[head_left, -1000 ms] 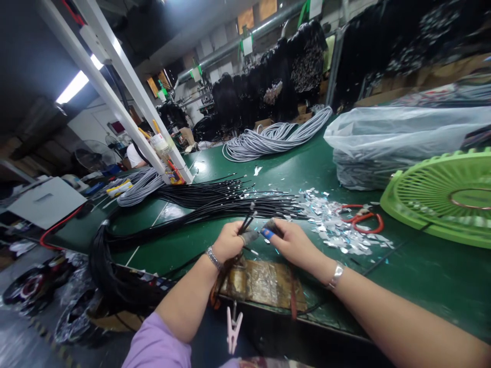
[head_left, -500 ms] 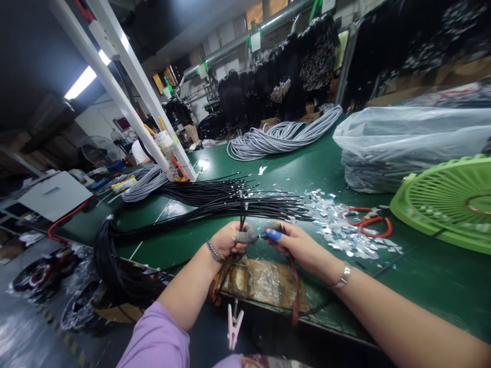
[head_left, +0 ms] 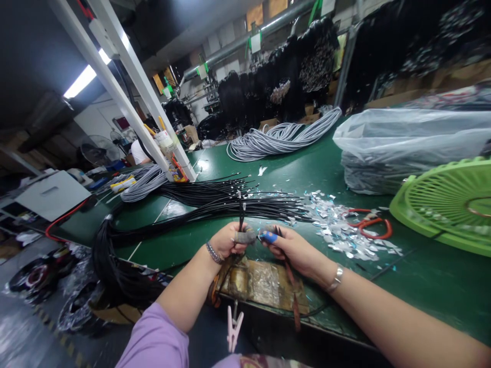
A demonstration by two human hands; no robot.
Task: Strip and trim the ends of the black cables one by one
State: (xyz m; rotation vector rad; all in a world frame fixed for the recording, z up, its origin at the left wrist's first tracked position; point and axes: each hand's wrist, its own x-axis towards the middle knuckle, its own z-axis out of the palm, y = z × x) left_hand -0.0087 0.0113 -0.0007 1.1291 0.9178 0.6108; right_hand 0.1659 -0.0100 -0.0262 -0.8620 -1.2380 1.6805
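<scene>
left hand (head_left: 233,238) pinching black cables (head_left: 241,210) | right hand (head_left: 283,243): can't tell if gripping | yellow label (head_left: 180,177): lettering unreadable

No words or numbers can be read. Marks can be seen on a yellow label (head_left: 181,177) at the foot of the white post (head_left: 143,94), but they are too blurred.

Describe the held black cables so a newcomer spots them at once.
Find the green workbench, then the person's left hand near its front edge, with a bracelet at the wrist. The black cables poke up out of that hand. Unlike the larger black cable bundle lying along the bench behind, these are gripped and stand nearly upright.
</scene>
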